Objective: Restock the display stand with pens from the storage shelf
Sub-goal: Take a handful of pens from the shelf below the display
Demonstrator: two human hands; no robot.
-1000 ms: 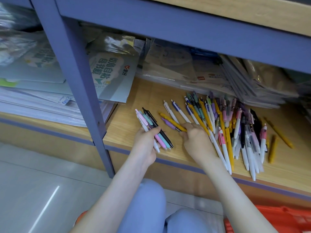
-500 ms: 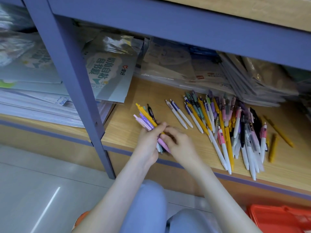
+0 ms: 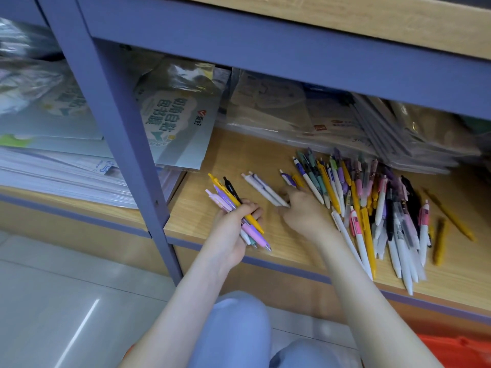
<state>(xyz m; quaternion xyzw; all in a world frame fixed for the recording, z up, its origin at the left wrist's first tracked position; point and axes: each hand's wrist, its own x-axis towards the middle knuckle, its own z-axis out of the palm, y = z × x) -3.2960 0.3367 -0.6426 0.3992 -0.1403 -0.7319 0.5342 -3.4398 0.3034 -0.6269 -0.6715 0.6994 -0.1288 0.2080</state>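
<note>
a pile of pens [image 3: 372, 208] lies on the right of the shelf board [image 3: 239, 155], with two pens [image 3: 265, 191] just left of it. further left, near the post [image 3: 125, 144], the left hand [image 3: 231, 235] holds a bundle of pens [image 3: 225, 195]. flat packets [image 3: 305, 115] lie at the far side.

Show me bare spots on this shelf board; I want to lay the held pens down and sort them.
Bare wood: between the printed packet and the two white pens, and along the front edge between the pen bundle in left hand and right hand. Crowded: the pen pile right of it.
</note>
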